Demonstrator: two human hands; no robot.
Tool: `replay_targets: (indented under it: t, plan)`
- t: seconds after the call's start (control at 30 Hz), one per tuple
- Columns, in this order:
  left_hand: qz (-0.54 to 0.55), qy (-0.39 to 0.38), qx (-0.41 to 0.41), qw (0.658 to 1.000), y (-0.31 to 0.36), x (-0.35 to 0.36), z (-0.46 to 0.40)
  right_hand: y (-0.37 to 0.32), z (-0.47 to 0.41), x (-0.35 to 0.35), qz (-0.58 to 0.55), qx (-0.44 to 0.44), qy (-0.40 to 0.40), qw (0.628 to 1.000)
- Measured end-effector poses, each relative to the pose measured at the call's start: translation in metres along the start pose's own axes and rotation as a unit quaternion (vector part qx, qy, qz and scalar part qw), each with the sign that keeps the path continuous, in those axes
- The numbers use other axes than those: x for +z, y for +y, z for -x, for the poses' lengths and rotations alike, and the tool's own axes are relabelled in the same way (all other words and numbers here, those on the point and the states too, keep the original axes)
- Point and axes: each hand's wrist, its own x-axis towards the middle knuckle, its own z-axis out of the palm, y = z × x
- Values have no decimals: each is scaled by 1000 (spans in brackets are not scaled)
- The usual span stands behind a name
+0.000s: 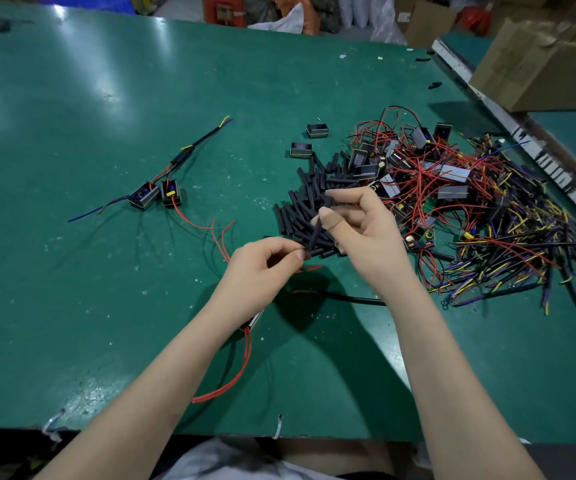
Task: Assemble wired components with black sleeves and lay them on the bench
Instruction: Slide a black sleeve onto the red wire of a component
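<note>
Sleeve work is under way at the middle of the green tabletop (72, 289): a black sleeve (315, 233) is held upright-tilted between both hands, above the near edge of the loose sleeve pile (310, 199). The left hand (262, 265) pinches its lower end with curled fingers (298, 252), and a red wire (241, 368) trails from under that hand toward the near edge. The right hand (362, 230) pinches the upper end with its taped thumb (328, 218) against the forefinger; its other fingers are bent and seem to carry a second sleeve, though that is hard to tell.

Judging by how things lie, the task is at an early stage. Only 2 finished units (156, 195), boxed components with sleeved wires running up-right, lie together on the left, well apart from the hands. Far more is left: a large tangle of red, yellow and dark wired components (452, 188) on the right, dozens of unused sleeves beside it, and 2 empty black housings (309, 140) just beyond the sleeves.
</note>
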Motion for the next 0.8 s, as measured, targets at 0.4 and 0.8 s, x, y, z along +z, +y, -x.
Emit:
replay_targets:
  t: [0.4,0.8]
  plan:
    - [112,41,7,993,-5,0,-1,16,16,23,-6,-46,112,993]
    - [132,121,59,982,-7,5,4,18,38,43,31,-83,91,992]
